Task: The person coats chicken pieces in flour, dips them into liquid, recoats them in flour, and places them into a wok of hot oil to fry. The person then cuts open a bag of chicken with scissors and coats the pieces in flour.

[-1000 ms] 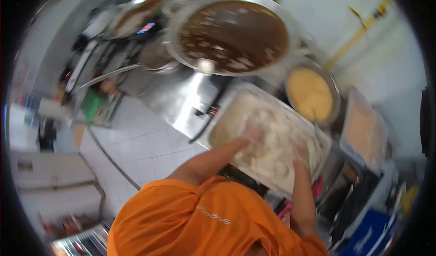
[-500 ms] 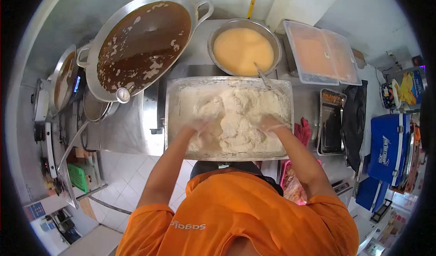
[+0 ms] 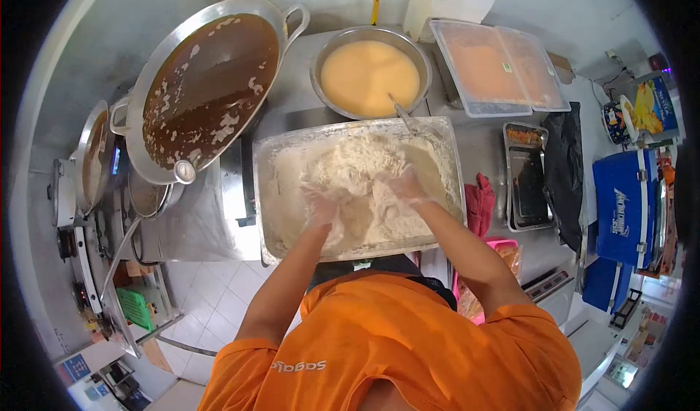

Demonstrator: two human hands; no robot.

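A metal tray (image 3: 456, 225) holds pale flour with lumpy, flour-coated pieces (image 3: 354, 177) heaped in it. My left hand (image 3: 321, 205), in a clear plastic glove, is cupped against the left side of the heap. From the right, my right hand (image 3: 405, 185), gloved the same way, curves round the other side. Between them the floury mass is gathered up, its top slightly blurred. Flour hides some fingertips. What lies inside the coating cannot be made out.
Behind the tray stands a metal bowl of pale orange liquid (image 3: 370, 79) with a utensil handle (image 3: 401, 112). A large wok of dark oil (image 3: 211, 83) with a thermometer (image 3: 184, 171) is at left. At right are a lidded plastic container (image 3: 485, 64), red cloth (image 3: 478, 203) and small tray (image 3: 528, 181).
Both hands have moved inward around the flour, gathering it into a heap towards the tray's far side. The camera view has shifted slightly.
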